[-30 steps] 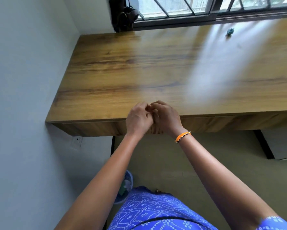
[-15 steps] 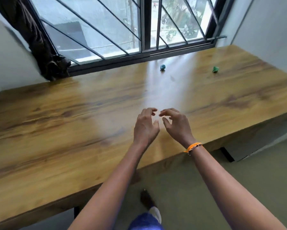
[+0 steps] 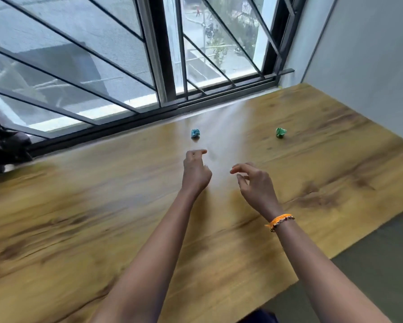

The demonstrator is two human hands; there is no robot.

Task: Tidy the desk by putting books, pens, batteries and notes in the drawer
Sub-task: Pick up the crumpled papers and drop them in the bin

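Both my left hand (image 3: 195,170) and right hand (image 3: 254,183) hover loosely curled, holding nothing. The crumpled blue paper ball (image 3: 195,133) on the wooden bench (image 3: 102,206) looks feather-light and squashy; I'd pinch it anywhere.

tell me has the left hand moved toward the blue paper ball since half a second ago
Yes. The left hand has reached forward, closer to the blue ball.
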